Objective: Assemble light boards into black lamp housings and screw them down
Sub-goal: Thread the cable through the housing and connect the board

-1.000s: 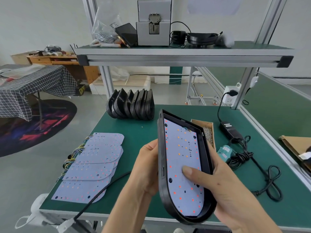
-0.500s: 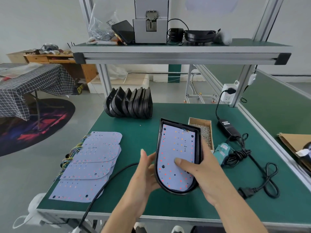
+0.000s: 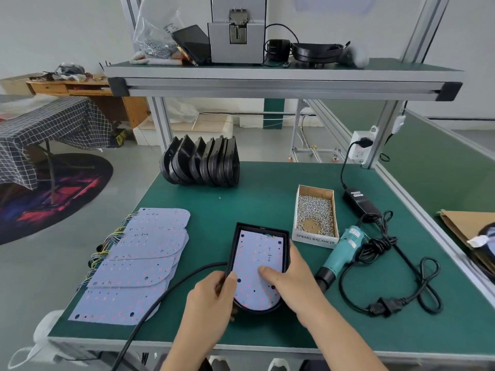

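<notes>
We look down at a green table (image 3: 267, 199). Near its front edge lies a black lamp housing (image 3: 235, 253) with a pale light board (image 3: 257, 266) seated inside. Our left hand (image 3: 211, 301) takes the housing's left rim in its grip, thumb on the board. Our right hand (image 3: 292, 279) curls over the right rim, thumb pressing the board. Spare light boards (image 3: 139, 253) overlap along the left edge. Empty housings (image 3: 201, 162) stand at the back edge. A box of screws (image 3: 316, 212) and a teal electric screwdriver (image 3: 342, 253) lie to the right.
</notes>
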### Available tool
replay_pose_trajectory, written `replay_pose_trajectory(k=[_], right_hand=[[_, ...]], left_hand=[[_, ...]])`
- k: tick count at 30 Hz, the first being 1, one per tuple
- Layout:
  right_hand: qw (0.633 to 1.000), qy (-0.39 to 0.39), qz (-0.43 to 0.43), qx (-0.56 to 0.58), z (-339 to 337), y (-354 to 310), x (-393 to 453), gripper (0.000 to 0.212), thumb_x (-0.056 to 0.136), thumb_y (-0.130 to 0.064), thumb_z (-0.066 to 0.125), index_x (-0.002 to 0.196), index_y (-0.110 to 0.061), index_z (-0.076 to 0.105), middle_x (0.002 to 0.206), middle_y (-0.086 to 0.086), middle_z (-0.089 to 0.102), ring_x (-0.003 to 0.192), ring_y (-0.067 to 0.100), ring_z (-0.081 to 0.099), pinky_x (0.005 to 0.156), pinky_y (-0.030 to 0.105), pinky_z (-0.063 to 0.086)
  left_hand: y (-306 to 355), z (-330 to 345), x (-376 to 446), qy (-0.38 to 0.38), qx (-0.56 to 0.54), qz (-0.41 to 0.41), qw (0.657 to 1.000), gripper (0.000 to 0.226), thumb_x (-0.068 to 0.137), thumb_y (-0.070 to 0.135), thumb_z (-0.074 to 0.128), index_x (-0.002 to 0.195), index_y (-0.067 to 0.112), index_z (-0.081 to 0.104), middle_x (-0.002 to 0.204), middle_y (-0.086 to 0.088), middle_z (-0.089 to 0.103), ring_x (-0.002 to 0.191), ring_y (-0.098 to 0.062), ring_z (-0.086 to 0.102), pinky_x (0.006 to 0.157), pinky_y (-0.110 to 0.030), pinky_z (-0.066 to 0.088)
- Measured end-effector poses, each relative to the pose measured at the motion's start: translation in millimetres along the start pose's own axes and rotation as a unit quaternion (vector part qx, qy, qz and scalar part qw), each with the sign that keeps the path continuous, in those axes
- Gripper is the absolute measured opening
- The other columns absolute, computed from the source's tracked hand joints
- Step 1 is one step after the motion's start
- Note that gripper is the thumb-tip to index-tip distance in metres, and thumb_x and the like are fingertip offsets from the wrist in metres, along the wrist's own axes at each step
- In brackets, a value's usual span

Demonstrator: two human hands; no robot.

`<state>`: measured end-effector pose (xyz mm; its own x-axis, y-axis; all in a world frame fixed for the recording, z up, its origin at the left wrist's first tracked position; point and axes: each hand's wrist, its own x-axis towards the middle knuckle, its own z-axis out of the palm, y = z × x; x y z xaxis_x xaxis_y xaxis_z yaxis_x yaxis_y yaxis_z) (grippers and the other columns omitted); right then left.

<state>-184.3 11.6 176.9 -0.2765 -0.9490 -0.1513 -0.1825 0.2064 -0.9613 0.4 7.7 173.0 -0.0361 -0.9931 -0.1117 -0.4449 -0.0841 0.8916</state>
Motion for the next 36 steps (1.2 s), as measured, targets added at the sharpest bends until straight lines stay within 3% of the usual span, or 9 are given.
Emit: replay_pose_trajectory(k=[5,8,11,15,18,26,29,32,36], right_hand=[[0.997,0.007,0.007,-0.081,8,-1,-18,0.086,0.089,-0.020,0.073,0.160,-0.030,0.027,0.134,-0.017,0.065,0.121,0.006,0.062,0.109,0.037,0.047],[0.986,0.024,-0.014,-0.164,14,-4,-22,0.097,0.091,-0.034,0.070,0.165,-0.025,0.007,0.124,-0.005,0.066,0.109,0.014,0.065,0.090,0.032,0.051],[0.963,0.068,-0.052,-0.255,15,-4,-20,0.103,0.092,-0.050,0.068,0.165,-0.023,0.001,0.126,0.002,0.048,0.121,0.027,0.054,0.098,0.040,0.047],[0.942,0.076,-0.061,-0.320,12,4,-17,0.104,0.094,-0.062,0.060,0.166,-0.019,-0.001,0.127,0.001,0.042,0.125,0.025,0.045,0.099,0.037,0.044],[0.930,0.061,-0.066,-0.357,10,10,-15,0.103,0.096,-0.067,0.053,0.166,-0.016,-0.004,0.131,0.001,0.044,0.127,0.023,0.043,0.099,0.035,0.042],[0.949,0.061,-0.098,-0.293,-16,-1,-12,0.085,0.099,-0.060,0.055,0.165,-0.021,0.020,0.138,-0.001,0.043,0.131,0.019,0.047,0.104,0.033,0.042],[0.941,0.191,-0.127,-0.250,-47,1,-22,0.062,0.096,-0.058,0.053,0.147,-0.023,0.054,0.114,-0.009,0.060,0.096,0.006,0.061,0.088,0.034,0.047],[0.931,0.250,-0.030,-0.265,-81,10,-26,0.057,0.094,-0.060,0.049,0.126,-0.016,0.065,0.077,-0.011,0.064,0.082,0.016,0.064,0.082,0.040,0.048],[0.929,0.188,0.080,-0.308,-82,13,-20,0.057,0.094,-0.066,0.054,0.119,-0.016,0.054,0.095,0.003,0.069,0.089,0.033,0.070,0.084,0.043,0.054]], left_hand=[[-14,-3,-9,-0.007,-0.035,-0.024,0.999,0.035,0.104,0.027,0.057,0.080,0.003,0.063,0.064,-0.003,0.052,0.062,-0.021,0.052,0.068,-0.048,0.061],[-9,0,-10,0.020,0.033,-0.012,0.999,0.040,0.103,0.031,0.057,0.071,0.009,0.051,0.053,0.006,0.045,0.053,-0.015,0.048,0.061,-0.028,0.047],[1,7,-13,0.058,0.086,0.027,0.994,0.036,0.103,0.031,0.057,0.070,0.019,0.048,0.053,0.010,0.054,0.056,-0.010,0.051,0.055,-0.020,0.039],[5,20,-20,0.074,0.265,0.018,0.961,0.029,0.105,0.048,0.039,0.122,0.030,0.055,0.096,0.004,0.072,0.095,-0.027,0.066,0.069,-0.035,0.038],[5,27,-24,0.078,0.317,0.003,0.945,0.040,0.105,0.046,0.032,0.140,0.032,0.045,0.098,0.003,0.073,0.093,-0.027,0.069,0.067,-0.034,0.037],[11,34,-26,0.069,0.298,-0.033,0.952,0.044,0.105,0.044,0.029,0.144,0.032,0.048,0.102,-0.001,0.073,0.096,-0.029,0.067,0.076,-0.034,0.045],[8,29,-28,0.072,0.253,-0.022,0.964,0.045,0.104,0.049,0.030,0.144,0.040,0.048,0.096,0.000,0.071,0.088,-0.028,0.061,0.075,-0.035,0.043],[7,23,-35,0.066,0.205,0.004,0.977,0.034,0.100,0.056,0.039,0.120,0.036,0.059,0.071,0.004,0.063,0.073,-0.022,0.055,0.070,-0.036,0.046],[11,17,-32,0.042,0.171,-0.005,0.984,0.038,0.091,0.060,0.054,0.084,0.022,0.053,0.071,0.004,0.063,0.074,-0.018,0.059,0.072,-0.036,0.052]])
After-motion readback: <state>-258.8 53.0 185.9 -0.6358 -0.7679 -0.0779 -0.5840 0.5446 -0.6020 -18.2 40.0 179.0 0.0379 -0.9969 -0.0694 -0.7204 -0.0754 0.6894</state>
